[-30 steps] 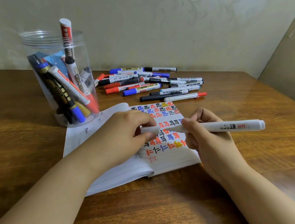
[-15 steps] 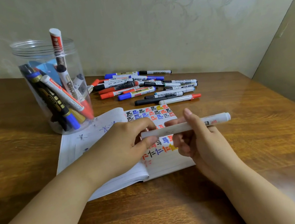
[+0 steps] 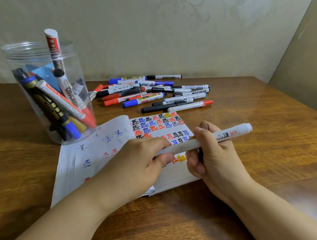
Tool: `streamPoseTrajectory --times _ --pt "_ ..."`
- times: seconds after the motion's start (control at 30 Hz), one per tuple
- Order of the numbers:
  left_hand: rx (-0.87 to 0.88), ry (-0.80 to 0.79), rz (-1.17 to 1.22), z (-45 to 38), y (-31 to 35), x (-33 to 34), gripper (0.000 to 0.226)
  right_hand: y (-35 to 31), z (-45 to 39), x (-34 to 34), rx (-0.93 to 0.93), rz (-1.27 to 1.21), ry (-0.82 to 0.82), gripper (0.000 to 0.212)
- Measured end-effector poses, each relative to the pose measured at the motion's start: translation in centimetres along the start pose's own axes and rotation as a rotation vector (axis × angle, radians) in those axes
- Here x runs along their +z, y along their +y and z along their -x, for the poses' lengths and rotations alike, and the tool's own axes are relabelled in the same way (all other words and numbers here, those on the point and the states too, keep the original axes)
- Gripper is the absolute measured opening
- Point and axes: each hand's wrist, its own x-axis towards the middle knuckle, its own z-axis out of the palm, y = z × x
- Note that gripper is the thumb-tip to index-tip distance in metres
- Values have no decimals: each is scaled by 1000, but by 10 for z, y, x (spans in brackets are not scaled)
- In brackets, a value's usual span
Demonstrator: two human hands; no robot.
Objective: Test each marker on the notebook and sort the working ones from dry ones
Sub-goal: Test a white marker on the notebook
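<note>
Both hands are holding one white marker (image 3: pixel 205 140) level just above the open notebook (image 3: pixel 90 157), which serves here as the landmark. The right hand (image 3: pixel 213 159) is wrapping its fingers round the middle of the barrel, a closed grip on the marker, leaving the far end free to the right of the notebook. The left hand (image 3: pixel 139 163) is pinching the near end between thumb and forefinger, its grip closed on that end; this looks like the cap end, and the two-handed hold suits pulling the cap off or pressing it on, though which cannot be told. The tip is hidden under the left fingers.

The notebook is lying flat on the bench (image 3: pixel 267 166) directly under the hands, so a stroke can follow at once; its right page is carrying rows of black, blue, red and yellow test marks.

Behind the notebook a loose pile of markers (image 3: pixel 151 95) is lying on the bench, and behind its left corner a clear jar (image 3: pixel 50 92) is standing upright with more markers leaning inside. These two groups are probably keeping sorted and unsorted markers apart, but which is which is not showing.
</note>
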Motion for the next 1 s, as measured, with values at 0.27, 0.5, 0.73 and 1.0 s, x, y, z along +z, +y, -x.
streamPoseTrajectory --times 0.27,0.5,0.73,1.0 --pt "-55 40 -141 -8 -2 -14 4 -6 -1 5 20 52 -38 33" --pt "-168 263 -331 64 8 -67 20 -40 26 34 -53 190 -232 40" --pt "-408 436 -641 239 4 -118 18 -4 90 156 -166 270 -706 38" --pt "-1058 434 -773 490 5 -138 29 123 220 314 -53 377 -1225 18"
